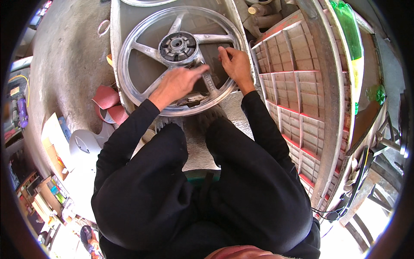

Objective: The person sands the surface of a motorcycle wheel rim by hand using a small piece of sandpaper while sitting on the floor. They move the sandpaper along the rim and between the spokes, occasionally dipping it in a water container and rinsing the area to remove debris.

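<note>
A bare-metal spoked wheel (126, 82) with a dark central hub (177, 43) lies flat across a long light-edged trough (115, 26) in front of me. My left hand (179, 83) is over the near part of the wheel, its index finger stretched toward the near right spoke (210, 80). Motion smears its fingertips, and its other fingers are mostly hidden. At the wheel's right side, my right hand (236, 65) has its fingers curled beside the rim. Whatever it may hold cannot be made out. Below the left hand, a dark scrap (192, 99) shows inside the rim's near edge.
Reddish curled sheets (106, 98) lie left of the trough, near a pale ring (103, 27) on the concrete floor. A red-edged grid panel (297, 90) stands close on the right, with a green plastic bottle (347, 30) beyond. Part of another rim (148, 2) shows at the far end.
</note>
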Demonstrator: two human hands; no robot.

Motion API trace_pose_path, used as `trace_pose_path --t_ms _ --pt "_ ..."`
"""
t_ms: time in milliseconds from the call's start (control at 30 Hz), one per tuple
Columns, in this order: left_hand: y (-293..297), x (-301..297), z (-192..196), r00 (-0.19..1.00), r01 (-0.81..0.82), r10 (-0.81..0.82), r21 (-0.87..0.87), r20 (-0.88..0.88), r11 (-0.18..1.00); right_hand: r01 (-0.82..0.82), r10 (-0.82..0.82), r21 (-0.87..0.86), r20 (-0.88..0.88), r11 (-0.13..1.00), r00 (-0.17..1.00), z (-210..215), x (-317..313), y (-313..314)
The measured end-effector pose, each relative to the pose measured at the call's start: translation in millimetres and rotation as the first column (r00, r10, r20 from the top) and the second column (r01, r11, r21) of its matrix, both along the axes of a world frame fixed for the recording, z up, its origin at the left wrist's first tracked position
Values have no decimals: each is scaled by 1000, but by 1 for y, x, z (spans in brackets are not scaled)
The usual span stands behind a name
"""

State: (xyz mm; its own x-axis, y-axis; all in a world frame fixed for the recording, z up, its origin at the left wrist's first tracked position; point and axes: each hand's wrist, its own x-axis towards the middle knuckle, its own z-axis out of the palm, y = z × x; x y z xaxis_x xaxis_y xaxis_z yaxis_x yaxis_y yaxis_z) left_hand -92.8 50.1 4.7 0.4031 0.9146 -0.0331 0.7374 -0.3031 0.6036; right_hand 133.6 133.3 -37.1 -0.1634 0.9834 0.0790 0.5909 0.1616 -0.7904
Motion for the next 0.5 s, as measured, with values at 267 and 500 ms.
trace_pose_path --t_ms 267,500 --pt "-6 6 6 994 109 -105 -180 33 978 14 -14 -15 -23 1000 1000 -1 2 -1" --pt "-21 14 3 982 186 -181 -132 45 974 19 -21 -58 -48 998 999 1 0 -3"
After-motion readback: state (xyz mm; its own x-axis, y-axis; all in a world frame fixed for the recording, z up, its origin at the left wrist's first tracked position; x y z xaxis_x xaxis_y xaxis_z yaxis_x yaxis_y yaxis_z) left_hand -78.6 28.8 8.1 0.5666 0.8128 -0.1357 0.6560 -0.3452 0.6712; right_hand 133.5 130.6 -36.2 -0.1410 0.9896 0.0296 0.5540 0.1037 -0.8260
